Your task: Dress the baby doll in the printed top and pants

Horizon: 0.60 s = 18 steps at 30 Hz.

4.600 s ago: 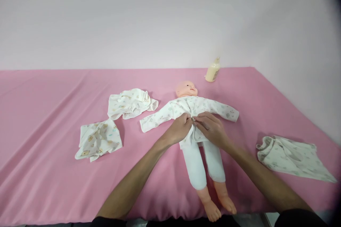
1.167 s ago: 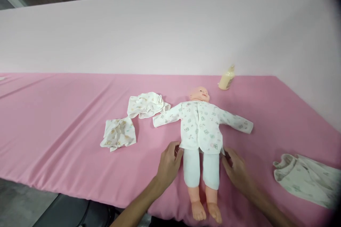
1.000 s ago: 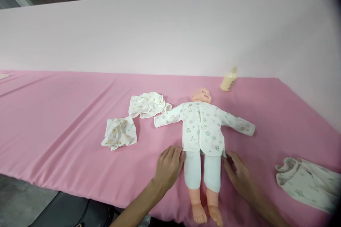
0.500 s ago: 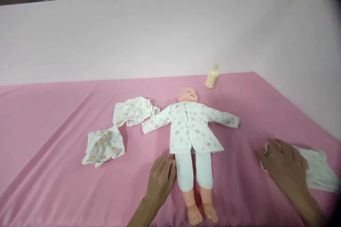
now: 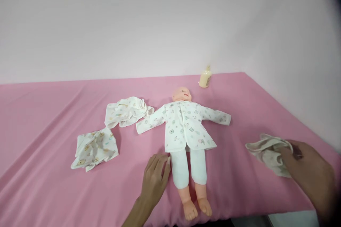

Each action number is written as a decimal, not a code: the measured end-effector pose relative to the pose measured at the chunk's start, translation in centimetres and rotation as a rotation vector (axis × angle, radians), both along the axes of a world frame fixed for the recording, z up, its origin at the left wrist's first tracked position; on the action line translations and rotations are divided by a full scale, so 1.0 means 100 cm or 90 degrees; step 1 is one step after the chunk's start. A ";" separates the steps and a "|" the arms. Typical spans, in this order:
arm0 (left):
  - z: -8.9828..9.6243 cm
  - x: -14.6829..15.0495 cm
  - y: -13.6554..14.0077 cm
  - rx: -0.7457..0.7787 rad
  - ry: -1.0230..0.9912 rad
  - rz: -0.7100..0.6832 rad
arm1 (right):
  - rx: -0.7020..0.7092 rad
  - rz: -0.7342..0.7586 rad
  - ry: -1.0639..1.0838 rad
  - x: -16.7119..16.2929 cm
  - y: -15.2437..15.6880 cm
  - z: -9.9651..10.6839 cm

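A baby doll [image 5: 183, 94] lies on its back in the middle, arms spread. It wears a white printed long-sleeved jacket [image 5: 181, 127] and plain white trousers [image 5: 180, 170], its feet bare. Beside the doll's leg, at the jacket's lower corner, my left hand [image 5: 156, 173] rests with its fingers stretched out, holding nothing; the thumb is close to the trousers, perhaps touching. Over on the right, my right hand [image 5: 311, 166] grips a bunched off-white cloth [image 5: 271, 152] above the sheet; what kind of cloth it is, I cannot make out.
Two crumpled white printed garments [image 5: 126, 111] [image 5: 96, 147] lie left of the doll on the pink sheet [image 5: 48, 120]. A pale yellow pump bottle [image 5: 205, 78] stands behind the doll's head, near the white wall [image 5: 119, 35]. The sheet's front edge shows at the bottom right.
My right hand has closed on the white cloth, turned, and lifted and bunched it up from the sheet. My left hand stays beside the doll's leg. The view has shifted slightly right.
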<state>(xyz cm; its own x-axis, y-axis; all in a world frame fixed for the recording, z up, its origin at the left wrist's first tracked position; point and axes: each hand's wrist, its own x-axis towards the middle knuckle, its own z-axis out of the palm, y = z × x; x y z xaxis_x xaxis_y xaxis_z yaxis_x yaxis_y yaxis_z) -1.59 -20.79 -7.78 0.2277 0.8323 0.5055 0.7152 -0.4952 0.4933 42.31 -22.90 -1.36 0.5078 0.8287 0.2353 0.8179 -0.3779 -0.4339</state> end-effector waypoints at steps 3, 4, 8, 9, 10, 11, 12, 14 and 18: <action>0.020 0.006 0.004 0.016 -0.002 -0.054 | 0.053 -0.004 0.090 -0.017 0.004 0.048; 0.031 0.010 0.005 0.007 -0.010 -0.085 | 0.078 0.008 0.137 -0.028 0.007 0.064; 0.091 0.037 0.010 -0.162 -0.070 -0.180 | 0.191 0.204 0.324 -0.089 0.021 0.115; 0.107 0.045 0.011 -0.188 -0.097 -0.187 | 0.192 0.259 0.344 -0.106 0.024 0.124; 0.122 0.052 0.012 -0.205 -0.133 -0.200 | 0.160 0.323 0.353 -0.123 0.027 0.131; 0.135 0.059 0.014 -0.222 -0.174 -0.216 | 0.123 0.370 0.361 -0.138 0.029 0.137; 0.147 0.064 0.016 -0.228 -0.221 -0.222 | 0.126 0.404 0.368 -0.152 0.031 0.141; 0.165 0.069 0.021 -0.213 -0.315 -0.207 | 0.131 0.458 0.400 -0.172 0.034 0.145; 0.185 0.058 0.035 -0.178 -0.381 -0.135 | 0.140 0.509 0.450 -0.184 0.040 0.150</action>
